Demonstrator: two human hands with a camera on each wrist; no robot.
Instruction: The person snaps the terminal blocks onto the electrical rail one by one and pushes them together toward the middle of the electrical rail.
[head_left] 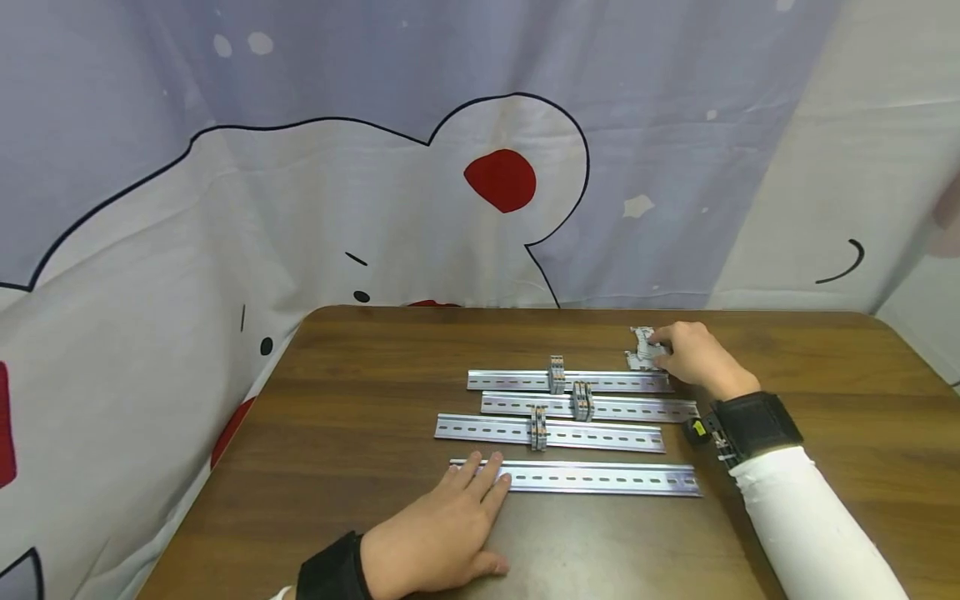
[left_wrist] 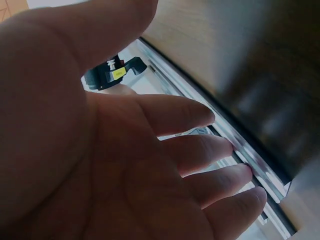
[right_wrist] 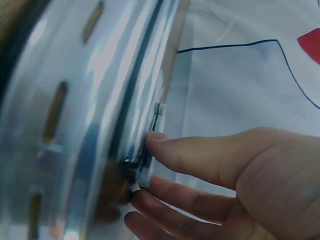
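The right hand (head_left: 693, 357) pinches a grey terminal block (head_left: 643, 348) at the tabletop's (head_left: 360, 400) far side, just beyond four slotted metal rails; the left hand (head_left: 438, 533) lies flat, fingers straight on the nearest rail (head_left: 600, 477); a cartoon-printed cloth (head_left: 420, 183) hangs behind.

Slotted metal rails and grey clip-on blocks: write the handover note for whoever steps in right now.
Left hand: flat, fingertips on the left end of the nearest slotted metal rail.
Right hand: pinching a loose grey clip-on block beyond the farthest rail.
Done: the three farther rails on the brown wooden table each carry blocks.
Left: the nearest rail is bare; the pinched block is unmounted.
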